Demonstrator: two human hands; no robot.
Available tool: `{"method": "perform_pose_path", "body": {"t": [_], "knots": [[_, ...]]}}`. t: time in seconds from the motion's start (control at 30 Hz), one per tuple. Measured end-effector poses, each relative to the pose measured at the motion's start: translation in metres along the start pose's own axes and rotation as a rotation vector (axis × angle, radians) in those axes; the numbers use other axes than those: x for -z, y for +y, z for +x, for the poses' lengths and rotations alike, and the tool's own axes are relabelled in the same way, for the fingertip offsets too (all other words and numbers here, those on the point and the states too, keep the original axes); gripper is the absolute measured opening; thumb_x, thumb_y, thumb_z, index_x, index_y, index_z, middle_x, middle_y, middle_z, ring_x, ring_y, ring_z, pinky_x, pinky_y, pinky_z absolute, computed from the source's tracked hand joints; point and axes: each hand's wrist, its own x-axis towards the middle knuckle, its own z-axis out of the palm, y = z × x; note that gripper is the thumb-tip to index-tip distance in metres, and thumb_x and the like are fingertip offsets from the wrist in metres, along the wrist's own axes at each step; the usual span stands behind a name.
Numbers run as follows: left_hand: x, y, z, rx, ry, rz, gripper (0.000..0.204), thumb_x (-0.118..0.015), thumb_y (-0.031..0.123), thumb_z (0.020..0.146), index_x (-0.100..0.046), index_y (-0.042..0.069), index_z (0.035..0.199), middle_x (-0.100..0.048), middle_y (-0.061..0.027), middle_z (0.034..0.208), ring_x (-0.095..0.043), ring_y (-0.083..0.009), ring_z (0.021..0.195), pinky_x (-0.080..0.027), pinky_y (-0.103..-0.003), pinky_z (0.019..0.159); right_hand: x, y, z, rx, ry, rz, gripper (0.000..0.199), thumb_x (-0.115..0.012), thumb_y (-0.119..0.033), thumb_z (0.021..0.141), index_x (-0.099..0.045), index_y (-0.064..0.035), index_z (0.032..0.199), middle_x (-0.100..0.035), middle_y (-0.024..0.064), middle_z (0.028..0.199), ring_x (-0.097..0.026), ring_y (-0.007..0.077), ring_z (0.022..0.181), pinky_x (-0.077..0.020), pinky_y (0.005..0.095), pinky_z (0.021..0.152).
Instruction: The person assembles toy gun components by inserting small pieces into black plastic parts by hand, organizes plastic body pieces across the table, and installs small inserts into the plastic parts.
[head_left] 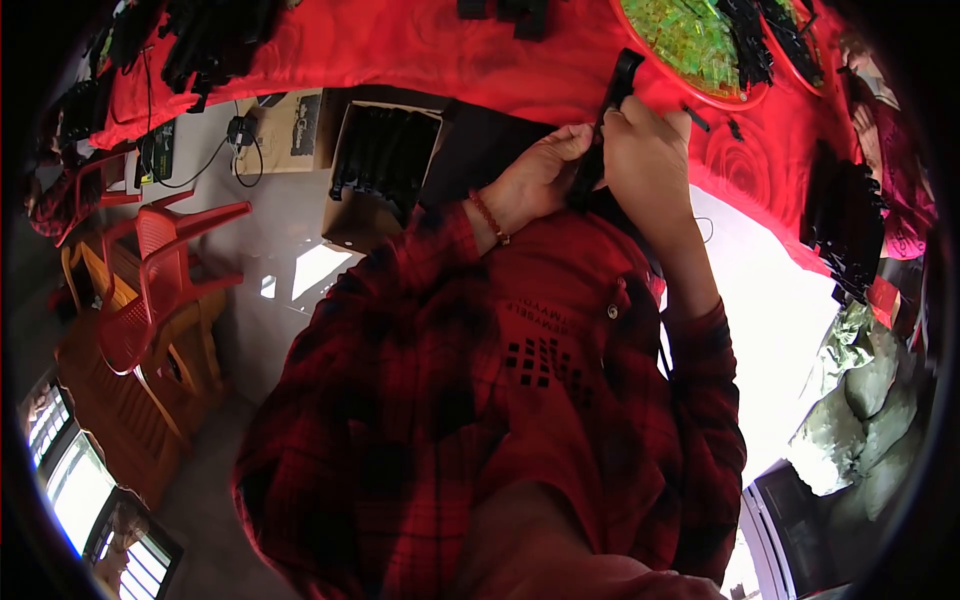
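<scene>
At the edge of a red-covered table, a long, narrow black piece with a curled, wider far end [627, 72] stands tilted between my hands. It looks like plastic, but I cannot make out its exact kind. My left hand [545, 172] is closed on its lower part, thumb pressed against it. Wrapped around its middle, the fingers of my right hand [645, 150] hide part of it. Two small black bits [736, 130] lie on the cloth just right of my right hand. Beyond them sits a round red tray [745, 101] with yellow-green translucent pieces and black parts.
Black parts [215, 45] are heaped at the table's far left, and more [845, 215] at the right edge. Left of my knees stands a cardboard box [347, 226] of black pieces. Red plastic chairs [165, 245] are farther left. Another person [905, 200] is at the right.
</scene>
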Motion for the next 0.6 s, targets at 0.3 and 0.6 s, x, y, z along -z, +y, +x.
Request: {"method": "perform_pose_path", "body": {"t": [0.3,0.6], "knots": [[-0.024,0.005,-0.011,0.037,-0.106,0.19,0.048,-0.058,0.026,0.097,-0.045,0.017,0.143,-0.06,0.0008,0.125,-0.062,-0.0152,0.107,-0.052,-0.038,0.09,-0.017,-0.009,-0.027,-0.692,0.265,0.76,0.036,-0.071,-0.013,0.085,-0.057,0.0052,0.113,-0.06,0.0129,0.096,-0.058,0.021,0.082,-0.0488,0.0343,0.073],[-0.046,0.012,-0.023,0.073,-0.243,0.236,0.057,-0.053,0.028,0.1,-0.03,0.022,0.152,-0.054,0.006,0.135,-0.061,-0.009,0.101,-0.055,-0.035,0.083,0.008,-0.028,-0.021,-0.925,0.168,1.241,0.024,-0.064,-0.012,0.089,-0.06,0.004,0.106,-0.064,0.0065,0.086,-0.058,0.0086,0.074,-0.0474,0.024,0.063]]}}
